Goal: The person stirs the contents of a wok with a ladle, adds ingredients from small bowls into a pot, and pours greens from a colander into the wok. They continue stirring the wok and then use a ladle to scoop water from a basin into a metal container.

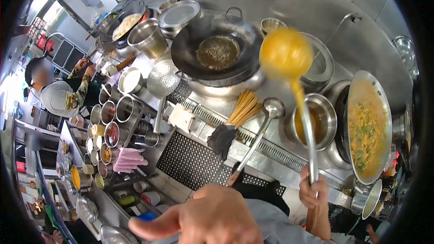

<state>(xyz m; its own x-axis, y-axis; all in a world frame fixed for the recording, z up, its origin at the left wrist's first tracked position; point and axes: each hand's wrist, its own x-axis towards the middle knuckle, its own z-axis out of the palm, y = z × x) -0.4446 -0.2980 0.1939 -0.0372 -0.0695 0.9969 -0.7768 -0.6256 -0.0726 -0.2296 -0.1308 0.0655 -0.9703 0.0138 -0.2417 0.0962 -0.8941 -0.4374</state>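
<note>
My right hand [313, 190] is closed around the handle of a long metal ladle [309, 131], raised at the right. Its blurred bowl holds yellow liquid [285, 53], resembling beaten egg, which also coats the upper handle. Below the bowl stands a steel pot [333, 124] with more yellow liquid inside. To the left, a dark wok [186, 49] contains bubbling brownish liquid. Close to the camera, my left hand [214, 219] has its thumb stretched to the left; its other fingers are mostly hidden and nothing shows in it.
A second ladle [253, 147] and a bamboo brush [244, 107] lie across the stove edge. At right tilts a pan [386, 122] coated with yellow and green food. A perforated strainer [162, 79] sits left of the wok. Several sauce containers [128, 108] and another person [61, 96] are farther left.
</note>
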